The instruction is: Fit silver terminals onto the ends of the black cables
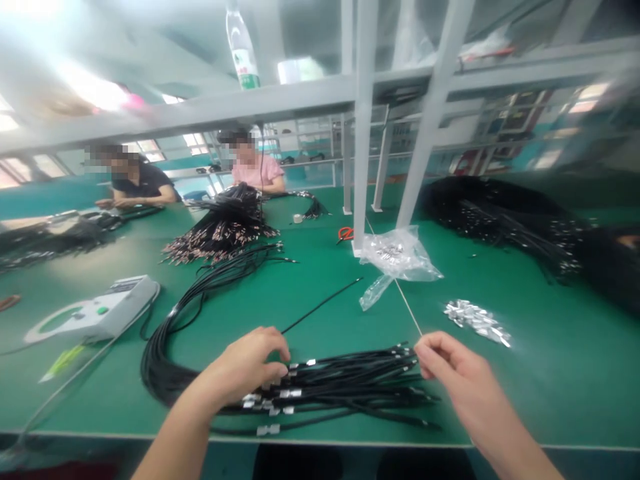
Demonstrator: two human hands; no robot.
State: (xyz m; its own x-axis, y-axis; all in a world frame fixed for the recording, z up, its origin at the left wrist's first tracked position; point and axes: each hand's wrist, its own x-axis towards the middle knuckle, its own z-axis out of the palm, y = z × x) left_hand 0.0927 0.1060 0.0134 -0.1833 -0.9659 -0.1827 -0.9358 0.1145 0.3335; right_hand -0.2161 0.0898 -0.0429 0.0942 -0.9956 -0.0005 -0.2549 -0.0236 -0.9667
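Note:
A bundle of black cables (345,390) with small silver metal clips (270,429) lies in front of me, curving back to the left. Over its clipped section is my left hand (255,360), fingers bent, with a gap between thumb and forefinger. A single black cable (323,305) runs out from behind those fingers across the table. At the bundle's right end, my right hand (447,360) pinches thumb and forefinger together at the tip of a black cable. The fingers partly hide that tip.
Loose silver clips (477,321) lie right, near a plastic bag of metal parts (400,253) beside a white rack post (363,167). Orange-handled scissors (345,233), a white device (110,310) and more cable piles (225,223) share the green table (310,287). Two people sit opposite.

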